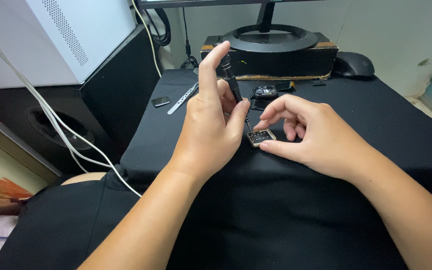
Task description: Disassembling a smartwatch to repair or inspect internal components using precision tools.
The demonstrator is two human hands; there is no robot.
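Steadying is done by the right hand, pinched on the small square metal watch case; the slim black screwdriver (clamped by the left hand) is best kept upright above it.

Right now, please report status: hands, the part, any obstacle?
Left hand holds screwdriver, tip down. Right hand steadies small square case on black cloth. Nothing blocking.

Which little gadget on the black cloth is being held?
The small square case, steadied by the right hand. The dark gadget behind lies untouched.
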